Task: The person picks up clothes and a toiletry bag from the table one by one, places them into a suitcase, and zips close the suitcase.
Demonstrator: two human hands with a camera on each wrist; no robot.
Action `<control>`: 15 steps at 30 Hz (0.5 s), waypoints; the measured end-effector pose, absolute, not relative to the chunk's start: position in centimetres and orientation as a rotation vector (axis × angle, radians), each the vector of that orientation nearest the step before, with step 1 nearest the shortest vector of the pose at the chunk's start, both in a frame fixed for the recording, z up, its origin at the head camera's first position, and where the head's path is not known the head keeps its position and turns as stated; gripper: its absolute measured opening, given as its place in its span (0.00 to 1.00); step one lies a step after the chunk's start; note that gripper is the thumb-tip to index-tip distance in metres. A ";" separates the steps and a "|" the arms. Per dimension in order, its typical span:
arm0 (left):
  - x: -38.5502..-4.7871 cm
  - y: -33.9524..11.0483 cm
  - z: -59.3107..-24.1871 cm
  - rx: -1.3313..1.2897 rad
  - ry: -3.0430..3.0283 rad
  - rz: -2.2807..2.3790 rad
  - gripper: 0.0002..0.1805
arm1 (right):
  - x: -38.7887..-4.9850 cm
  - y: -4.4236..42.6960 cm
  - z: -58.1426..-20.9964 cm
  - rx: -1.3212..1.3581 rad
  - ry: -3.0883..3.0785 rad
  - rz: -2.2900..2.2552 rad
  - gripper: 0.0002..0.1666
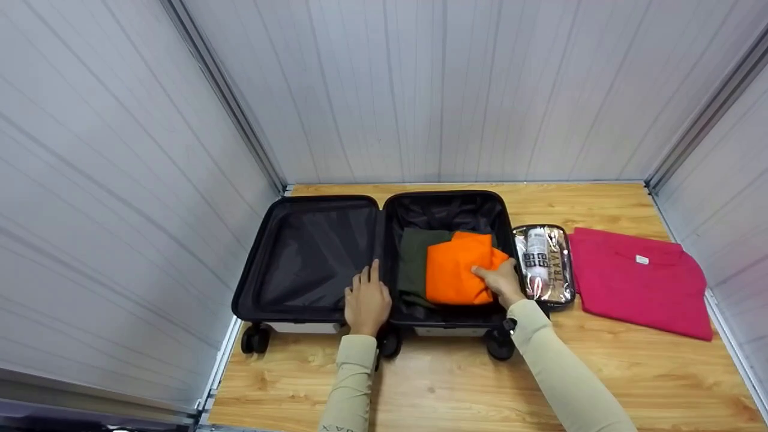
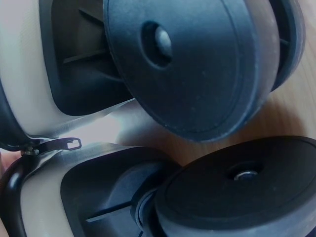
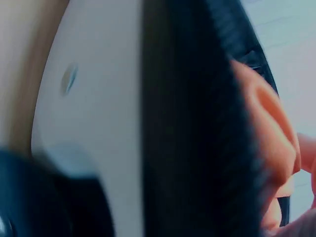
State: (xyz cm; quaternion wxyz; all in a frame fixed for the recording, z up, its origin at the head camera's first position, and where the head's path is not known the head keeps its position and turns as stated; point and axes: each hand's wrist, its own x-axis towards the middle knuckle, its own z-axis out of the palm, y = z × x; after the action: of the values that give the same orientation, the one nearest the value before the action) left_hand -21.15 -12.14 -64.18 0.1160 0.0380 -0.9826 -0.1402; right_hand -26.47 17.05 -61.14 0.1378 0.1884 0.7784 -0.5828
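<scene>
Orange cloth sits in the suitcase's right half, under your right hand

Your right thumb lies across the top of the cloth while the fingers go out of sight at its right side; you are gripping that edge. Beneath and to the left of the cloth, dark green fabric shows against the black lining. Your left hand rests at the near edge of the suitcase, beside the seam between its two open halves, with its fingers fairly straight and holding nothing.

Just beside the right half, you have a clear travel pouch with a white bottle inside. To the right of that, a pink garment lies folded flat on the wood floor, its white label facing up. Your left wrist view shows black wheels close up and a zipper pull between the halves.
</scene>
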 end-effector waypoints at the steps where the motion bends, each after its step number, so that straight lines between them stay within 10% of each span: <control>1: -21.2 -12.1 -64.2 0.113 -2.879 -0.412 0.28 | -26.4 17.1 -61.1 0.537 2.319 -1.603 0.56; 15: -21.2 -12.2 -64.3 0.111 -2.880 -0.396 0.28 | -26.6 17.5 -61.4 0.464 2.601 -1.089 0.50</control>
State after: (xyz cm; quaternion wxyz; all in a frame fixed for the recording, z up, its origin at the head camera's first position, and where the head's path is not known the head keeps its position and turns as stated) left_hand -21.21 -12.21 -64.27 0.1160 0.0377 -0.9833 -0.1353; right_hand -26.59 17.48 -61.41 0.1417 0.1606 0.9010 -0.3774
